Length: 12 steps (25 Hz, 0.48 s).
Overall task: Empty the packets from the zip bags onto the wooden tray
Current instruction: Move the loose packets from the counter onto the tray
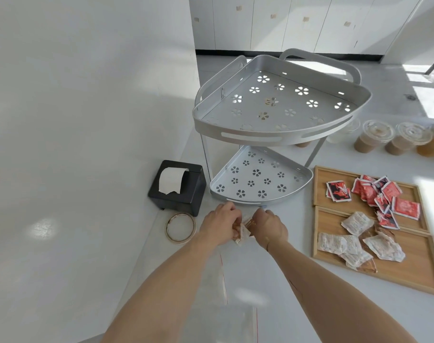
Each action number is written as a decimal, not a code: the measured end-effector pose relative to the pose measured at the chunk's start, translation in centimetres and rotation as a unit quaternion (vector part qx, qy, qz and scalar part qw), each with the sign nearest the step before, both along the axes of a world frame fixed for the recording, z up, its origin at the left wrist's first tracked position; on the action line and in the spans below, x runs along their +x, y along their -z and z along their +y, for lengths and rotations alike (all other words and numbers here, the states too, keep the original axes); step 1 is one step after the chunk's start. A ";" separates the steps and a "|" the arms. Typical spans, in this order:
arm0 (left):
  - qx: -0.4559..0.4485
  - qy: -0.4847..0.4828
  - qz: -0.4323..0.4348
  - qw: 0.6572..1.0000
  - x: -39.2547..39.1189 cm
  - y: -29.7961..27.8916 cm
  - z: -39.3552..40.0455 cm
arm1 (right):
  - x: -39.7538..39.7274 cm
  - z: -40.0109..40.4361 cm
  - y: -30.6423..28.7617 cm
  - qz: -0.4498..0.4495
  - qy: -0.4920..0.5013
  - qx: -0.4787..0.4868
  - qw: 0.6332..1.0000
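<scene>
Both hands meet low over the desk (273, 280), just near of the metal corner rack (260, 179). Left hand (219, 222) and right hand (269, 225) each have fingers curled onto a clear zip bag (243, 227) bunched between them, brown-and-white packets showing through it. The bag's mouth cannot be made out; likely the step is pulling the seal open. Best done by pinching the two lips close to the seal and parting evenly, keeping the mouth up so nothing spills on the desk. Two flat, apparently emptied zip bags (221, 280) with red seal lines lie near, between the forearms. Wooden tray (409, 266) sits well right: red packets (387, 196) in the far compartment, white-brown packets (357, 241) in the near one. Judging by colour, this bag belongs over the near compartment; carry it across before tipping.
</scene>
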<state>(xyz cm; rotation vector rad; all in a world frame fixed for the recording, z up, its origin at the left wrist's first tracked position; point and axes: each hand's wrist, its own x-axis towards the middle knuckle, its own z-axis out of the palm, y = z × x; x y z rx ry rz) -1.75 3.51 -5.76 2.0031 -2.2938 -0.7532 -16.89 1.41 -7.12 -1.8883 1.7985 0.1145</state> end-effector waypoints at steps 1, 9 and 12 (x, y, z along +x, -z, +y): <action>0.006 -0.011 0.015 1.000 0.2 -0.1 0.1 | 0.0 0.0 0.0 -0.018 0.021 0.013 1.000; 0.133 -0.038 0.027 0.990 1.6 -1.6 -1.7 | -5.1 -0.1 -1.9 -0.022 0.027 0.127 0.991; 0.163 0.037 -0.049 0.985 0.0 -1.3 -1.8 | -7.1 1.6 -1.9 0.005 -0.024 0.154 0.988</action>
